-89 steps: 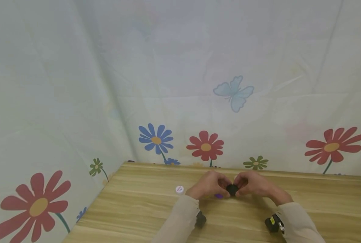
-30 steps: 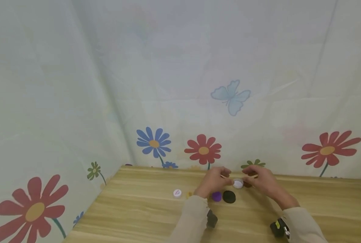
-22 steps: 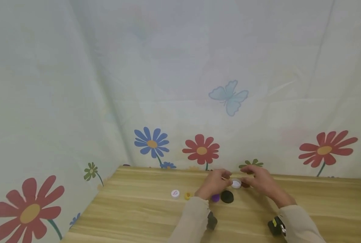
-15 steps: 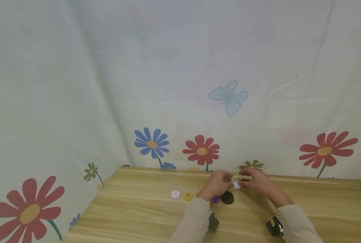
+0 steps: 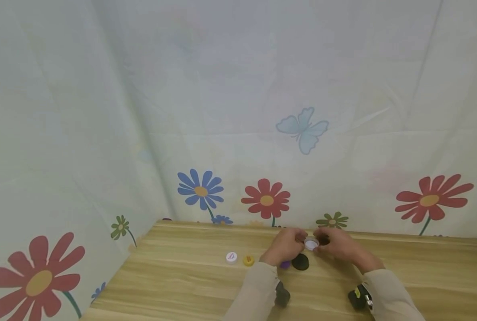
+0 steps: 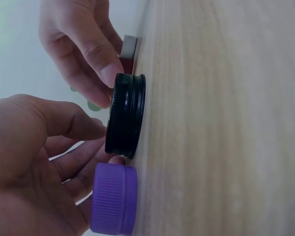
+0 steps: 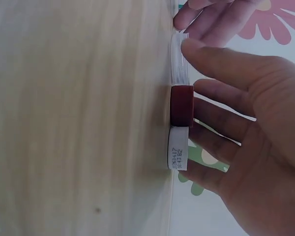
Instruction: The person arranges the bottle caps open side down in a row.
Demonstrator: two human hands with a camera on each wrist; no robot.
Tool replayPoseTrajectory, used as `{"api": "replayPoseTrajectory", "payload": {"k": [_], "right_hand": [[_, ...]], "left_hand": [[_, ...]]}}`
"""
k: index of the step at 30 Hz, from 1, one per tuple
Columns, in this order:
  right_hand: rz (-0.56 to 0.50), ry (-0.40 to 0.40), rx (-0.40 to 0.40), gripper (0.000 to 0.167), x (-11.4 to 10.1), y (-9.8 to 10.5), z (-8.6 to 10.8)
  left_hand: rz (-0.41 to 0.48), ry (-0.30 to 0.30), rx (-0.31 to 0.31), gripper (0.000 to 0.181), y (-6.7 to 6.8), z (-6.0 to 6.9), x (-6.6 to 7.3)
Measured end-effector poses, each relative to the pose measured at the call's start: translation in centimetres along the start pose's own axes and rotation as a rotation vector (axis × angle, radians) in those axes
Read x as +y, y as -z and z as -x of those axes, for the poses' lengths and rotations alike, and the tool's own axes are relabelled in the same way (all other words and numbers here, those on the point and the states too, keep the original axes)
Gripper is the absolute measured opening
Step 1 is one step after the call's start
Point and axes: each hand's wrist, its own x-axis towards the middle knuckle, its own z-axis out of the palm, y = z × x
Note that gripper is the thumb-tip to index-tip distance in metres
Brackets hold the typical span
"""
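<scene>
Left hand [image 5: 283, 245] and right hand [image 5: 341, 245] — fingers loosely spread — flank a round cap [image 5: 311, 244] (clear-walled, white-centred).

On the side of the white cap [image 7: 178, 149], two dark printed lines run sideways; one seems to end in 3417, its start blurred; the other reads roughly 16 43 B2; the white-topped lid [image 5: 231, 257] bears a purplish-pink print, and the yellow lid [image 5: 249, 260] a darker mark, both too small to read.
</scene>
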Motion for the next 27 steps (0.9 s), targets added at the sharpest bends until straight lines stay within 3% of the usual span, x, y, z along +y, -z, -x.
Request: {"api": "replayPoseTrajectory", "payload": {"k": [12, 21, 27], "right_hand": [[0.014, 0.005, 0.011, 0.025, -0.12, -0.34, -0.21], [0.030, 0.016, 0.024, 0.025, -0.26, -0.43, -0.04], [0.038, 0.029, 0.031, 0.026, -0.51, -0.32, -0.22]], "left_hand": [[-0.016, -0.010, -0.006, 0.028, -0.05, 0.06, -0.28], [-0.022, -0.018, -0.025, 0.031, 0.09, 0.27, -0.34], [0.026, 0.005, -0.022, 0.035, 0.37, 0.43, -0.39]]}}
